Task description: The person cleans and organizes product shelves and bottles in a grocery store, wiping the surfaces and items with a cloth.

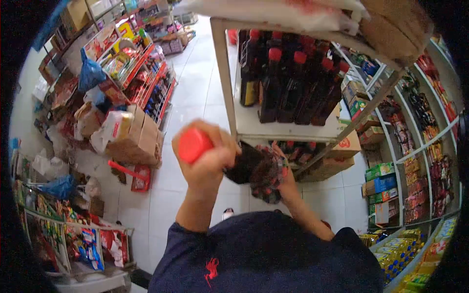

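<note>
We stand in a narrow shop aisle, looking down past a dark blue shirt (264, 259) at a floor (195, 93) of pale square tiles. Our left hand (207, 163) is wrapped tight around the neck of a dark bottle (243, 168), just under its red cap (194, 144). The bottle is held in the air in front of our chest, tilted, with the cap toward us. A dark patterned cloth (267, 173) is bunched round the bottle's body. Our right hand (289, 183) sits behind that cloth, and we cannot tell how its fingers lie. Just ahead, a metal rack carries a white shelf (288, 131) packed with red-capped dark bottles (293, 88), and more of them stand on the level below. To the right, long wall shelving (430, 146) holds rows of packets and cartons, with yellow bottles (398, 249) lowest down. To the left, cardboard boxes (139, 139) and plastic bags stand on the floor against red display racks (156, 88). A blue bag (90, 73) hangs above them, and a wire stand of snack packets (73, 234) lies nearest to us.
</note>
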